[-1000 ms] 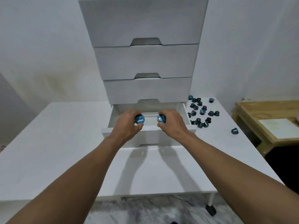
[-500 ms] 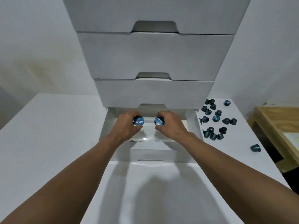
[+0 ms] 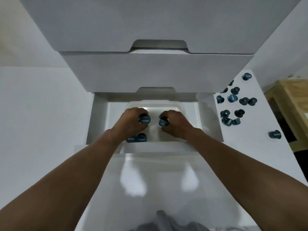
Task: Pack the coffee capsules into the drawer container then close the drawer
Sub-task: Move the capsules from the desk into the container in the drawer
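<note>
The left hand (image 3: 129, 122) is closed around a blue coffee capsule (image 3: 144, 121), with its round foil top facing up at us. The right hand (image 3: 176, 124) is closed around another blue capsule (image 3: 163, 122) in the same way. Both hands sit in the middle of the frame, over a clear plastic container (image 3: 179, 106) that lies inside the open bottom drawer (image 3: 98, 117). The two held capsules are near each other but do not touch. Just below the left hand, at the near left corner of the container, two more capsules (image 3: 137, 138) already rest side by side with their tops up. Above the open drawer, the shut white drawers (image 3: 156, 70) of the tall unit fill the top of the frame. At the right of the frame, a loose bunch of blue capsules (image 3: 233, 104) lies on the white table (image 3: 41, 114), beside the drawer unit. One lone capsule (image 3: 274, 134) lies apart from the bunch, lower down near the table's right edge. A wooden table (image 3: 286, 104) shows at the far right edge of the frame.
</note>
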The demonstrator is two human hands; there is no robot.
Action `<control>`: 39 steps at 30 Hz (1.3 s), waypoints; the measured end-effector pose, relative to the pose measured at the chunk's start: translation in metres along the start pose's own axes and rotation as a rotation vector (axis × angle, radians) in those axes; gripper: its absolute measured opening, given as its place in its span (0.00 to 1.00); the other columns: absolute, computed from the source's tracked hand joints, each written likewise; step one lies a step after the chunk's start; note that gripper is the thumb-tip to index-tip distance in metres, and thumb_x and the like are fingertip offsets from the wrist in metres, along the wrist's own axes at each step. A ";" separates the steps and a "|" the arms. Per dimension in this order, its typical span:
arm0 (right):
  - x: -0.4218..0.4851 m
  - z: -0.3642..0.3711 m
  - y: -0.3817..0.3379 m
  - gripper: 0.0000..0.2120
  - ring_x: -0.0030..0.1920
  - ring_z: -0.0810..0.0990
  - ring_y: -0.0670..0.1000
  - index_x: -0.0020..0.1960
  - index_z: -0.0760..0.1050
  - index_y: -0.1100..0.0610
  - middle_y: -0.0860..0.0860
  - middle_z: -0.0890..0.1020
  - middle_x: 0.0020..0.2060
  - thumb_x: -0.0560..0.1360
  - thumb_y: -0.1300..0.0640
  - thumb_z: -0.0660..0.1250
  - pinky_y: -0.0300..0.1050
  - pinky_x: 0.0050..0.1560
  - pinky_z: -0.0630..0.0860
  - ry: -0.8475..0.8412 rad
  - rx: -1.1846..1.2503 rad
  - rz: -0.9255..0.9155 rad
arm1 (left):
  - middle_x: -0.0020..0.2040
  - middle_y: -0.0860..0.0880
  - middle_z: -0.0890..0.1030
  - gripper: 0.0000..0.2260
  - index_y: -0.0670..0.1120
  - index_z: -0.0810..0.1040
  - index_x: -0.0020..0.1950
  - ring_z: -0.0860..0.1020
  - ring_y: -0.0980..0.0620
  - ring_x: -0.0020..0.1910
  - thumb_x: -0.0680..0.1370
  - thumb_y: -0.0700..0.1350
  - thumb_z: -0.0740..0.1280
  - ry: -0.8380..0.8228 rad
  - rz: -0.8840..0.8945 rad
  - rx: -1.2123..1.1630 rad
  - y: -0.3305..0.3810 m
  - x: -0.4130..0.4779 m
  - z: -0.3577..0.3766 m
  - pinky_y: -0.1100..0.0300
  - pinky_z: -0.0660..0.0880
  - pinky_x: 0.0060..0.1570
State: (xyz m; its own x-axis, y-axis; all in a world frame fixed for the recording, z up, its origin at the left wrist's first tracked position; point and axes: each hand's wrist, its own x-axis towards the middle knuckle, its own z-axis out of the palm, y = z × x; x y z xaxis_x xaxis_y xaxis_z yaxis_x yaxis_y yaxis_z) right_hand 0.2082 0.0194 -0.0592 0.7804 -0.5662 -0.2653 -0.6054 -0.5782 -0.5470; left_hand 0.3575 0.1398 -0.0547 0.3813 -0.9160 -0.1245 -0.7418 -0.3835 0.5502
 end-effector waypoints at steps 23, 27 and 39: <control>0.023 0.013 0.026 0.21 0.57 0.76 0.55 0.63 0.73 0.55 0.54 0.78 0.58 0.71 0.55 0.71 0.44 0.57 0.73 -0.199 -0.070 0.049 | 0.61 0.47 0.79 0.20 0.47 0.75 0.64 0.77 0.48 0.58 0.72 0.45 0.71 -0.273 -0.047 0.024 -0.019 0.030 0.039 0.61 0.71 0.56; 0.022 0.013 0.029 0.17 0.56 0.77 0.54 0.62 0.74 0.56 0.54 0.79 0.57 0.75 0.53 0.68 0.41 0.52 0.71 -0.162 -0.019 0.085 | 0.59 0.46 0.80 0.14 0.46 0.77 0.62 0.77 0.46 0.57 0.77 0.45 0.65 -0.261 -0.083 -0.006 -0.018 0.032 0.040 0.58 0.73 0.58; 0.020 0.013 0.029 0.10 0.40 0.76 0.48 0.53 0.80 0.56 0.52 0.82 0.51 0.73 0.56 0.70 0.41 0.46 0.74 -0.312 0.001 0.093 | 0.56 0.48 0.81 0.11 0.48 0.80 0.57 0.78 0.48 0.55 0.75 0.45 0.68 -0.375 -0.027 0.066 -0.015 0.030 0.039 0.56 0.74 0.57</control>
State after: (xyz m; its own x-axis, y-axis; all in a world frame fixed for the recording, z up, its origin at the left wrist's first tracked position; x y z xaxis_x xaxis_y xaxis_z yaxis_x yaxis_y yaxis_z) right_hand 0.2086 -0.0011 -0.0906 0.7323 -0.4087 -0.5447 -0.6761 -0.5322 -0.5096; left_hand 0.3585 0.1133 -0.0994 0.1819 -0.8804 -0.4380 -0.7726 -0.4034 0.4902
